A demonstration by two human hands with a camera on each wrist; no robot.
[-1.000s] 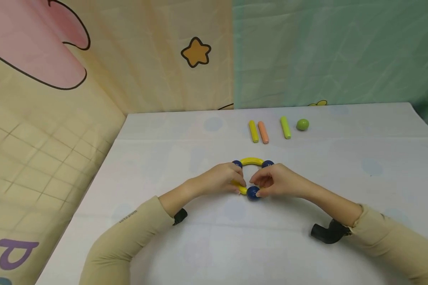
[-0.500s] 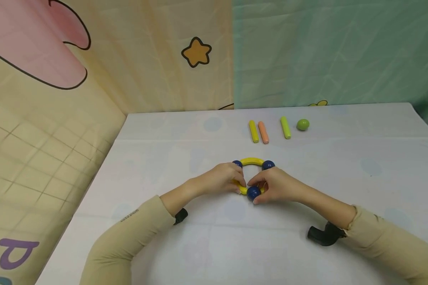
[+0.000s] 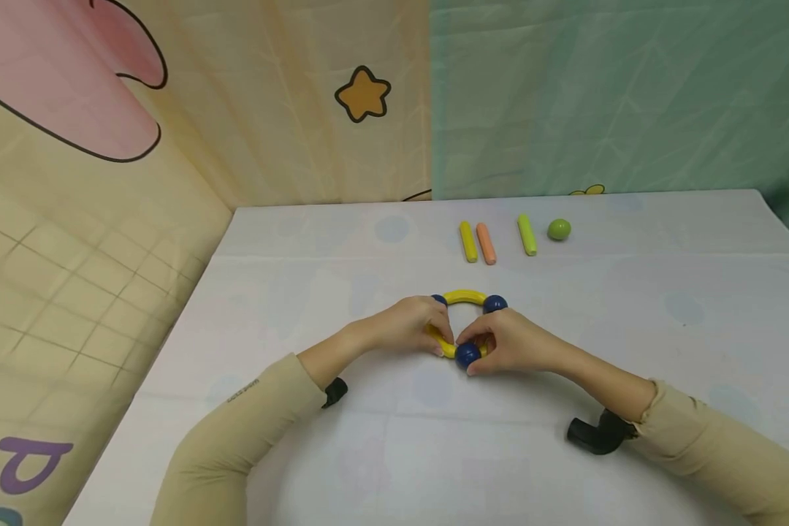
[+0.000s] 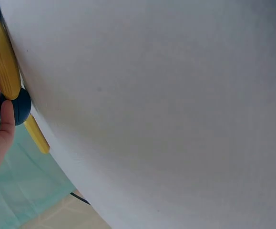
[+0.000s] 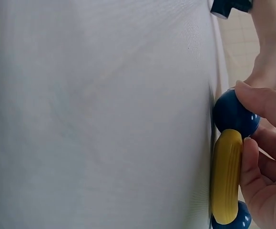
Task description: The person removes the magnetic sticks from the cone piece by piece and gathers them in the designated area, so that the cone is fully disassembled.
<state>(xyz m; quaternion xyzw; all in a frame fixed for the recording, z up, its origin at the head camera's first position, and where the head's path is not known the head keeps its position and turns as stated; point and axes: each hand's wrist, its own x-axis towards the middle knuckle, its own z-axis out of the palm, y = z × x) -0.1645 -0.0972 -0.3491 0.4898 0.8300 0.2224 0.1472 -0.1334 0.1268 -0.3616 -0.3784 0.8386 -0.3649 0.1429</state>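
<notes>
A ring of yellow curved rods joined by blue balls lies on the white table in the head view. At its left side my left hand (image 3: 408,325) pinches a yellow curved rod (image 3: 446,350), and in the left wrist view a finger rests by the blue ball (image 4: 22,106) at the rod's end. My right hand (image 3: 516,340) holds the front blue ball (image 3: 467,356), thumb at its near side. In the right wrist view another finger lies along the adjoining yellow rod (image 5: 226,176), which ends at a further blue ball (image 5: 240,217). Both hands partly hide the ring.
Behind the ring lie a yellow straight rod (image 3: 468,242), an orange rod (image 3: 486,243), a light green rod (image 3: 527,234) and a green ball (image 3: 559,229). A patterned cloth wall (image 3: 283,117) stands along the table's back edge.
My right hand has shifted slightly left, its thumb moving from the front blue ball's right side round to its near side. My left hand stays at the rod; the ring keeps its place.
</notes>
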